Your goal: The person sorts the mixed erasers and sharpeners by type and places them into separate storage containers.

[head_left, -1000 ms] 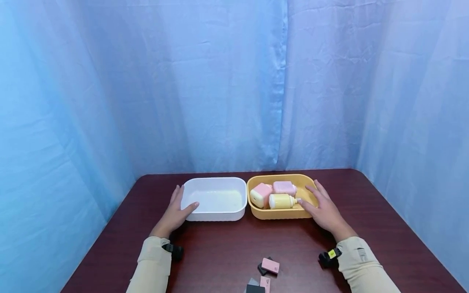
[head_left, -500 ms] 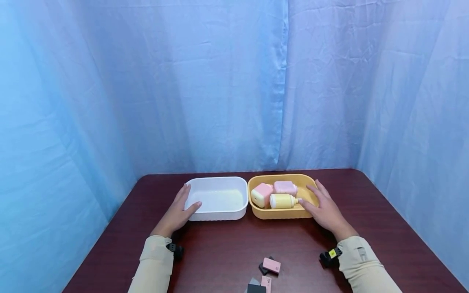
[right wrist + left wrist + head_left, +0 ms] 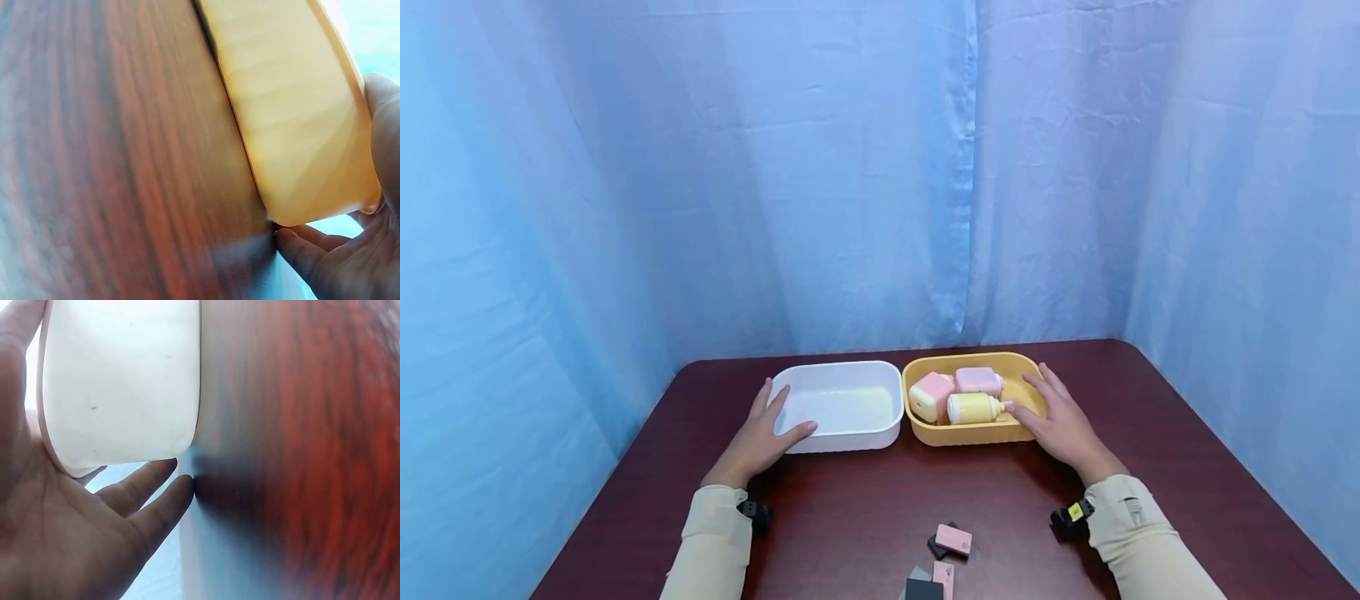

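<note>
A white plastic bin and a yellow bin stand side by side on the table, their near ends meeting. My left hand spreads round the left end of the white bin, thumb over the front rim, palm at the corner in the left wrist view. My right hand lies likewise round the right end of the yellow bin, its fingers along the outer wall. Inside the yellow bin lie a pink and cream bottle, a lilac bottle and a yellow bottle with a narrow tip near my right thumb.
Small flat blocks lie near the front edge of the view: a pink block over a dark one, another pink block, a black block and a grey one. Blue curtains hang behind the dark red table.
The head view has shifted slightly. The fingers of my left hand have spread, one now reaching over the white bin's rim. My right hand stays at the yellow bin.
</note>
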Tool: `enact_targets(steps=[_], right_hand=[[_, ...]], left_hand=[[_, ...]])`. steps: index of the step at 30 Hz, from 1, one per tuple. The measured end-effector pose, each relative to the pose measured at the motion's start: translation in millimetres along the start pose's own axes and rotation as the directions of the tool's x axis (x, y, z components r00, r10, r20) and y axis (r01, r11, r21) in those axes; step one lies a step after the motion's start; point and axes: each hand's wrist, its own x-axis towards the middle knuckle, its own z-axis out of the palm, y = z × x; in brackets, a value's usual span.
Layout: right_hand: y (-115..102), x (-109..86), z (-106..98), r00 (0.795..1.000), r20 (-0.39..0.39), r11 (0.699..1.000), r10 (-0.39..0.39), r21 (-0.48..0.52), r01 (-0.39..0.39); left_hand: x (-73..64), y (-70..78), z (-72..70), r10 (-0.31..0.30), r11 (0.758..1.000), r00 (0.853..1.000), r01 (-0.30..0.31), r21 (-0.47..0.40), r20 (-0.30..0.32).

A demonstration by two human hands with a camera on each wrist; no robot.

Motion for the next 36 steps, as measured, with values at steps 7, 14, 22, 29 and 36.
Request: enact_targets(steps=[7, 14, 22, 29, 36], right_hand=[[-8.0, -1.6, -5.6, 1.000, 0.012, 0.998, 0.024, -0.054, -0.023], [-25.4, -8.7, -10.3, 0.995, -0.103, 0.987, -0.007, -0.161, -0.010], [-57.6, -26.1, -5.7, 0.936, -0.217, 0.948, -0.278, -0.216, 0.232], [-84.6, -46.8, 2.7, 0.887, 0.012, 0.879, -0.461, -0.135, 0.458], [-102.7, -62.1, 20.4, 0.717, 0.406, 0.816, -0.567, 0.161, 0.555]], left_hand=[[-0.7, -0.2, -1.7, 0.010, 1.000, 1.000, -0.010, 0.013, -0.008], [-0.5, 0.3, -2.0, 0.011, 1.000, 1.000, -0.011, 0.023, 0.000], [1.6, -0.8, -2.9, -0.007, 1.000, 1.000, 0.006, 0.027, 0.015], [3.4, -0.7, -3.7, -0.023, 0.999, 1.000, 0.022, 0.044, 0.019], [4.1, -0.6, -3.3, -0.030, 0.999, 0.999, 0.029, 0.039, 0.020]])
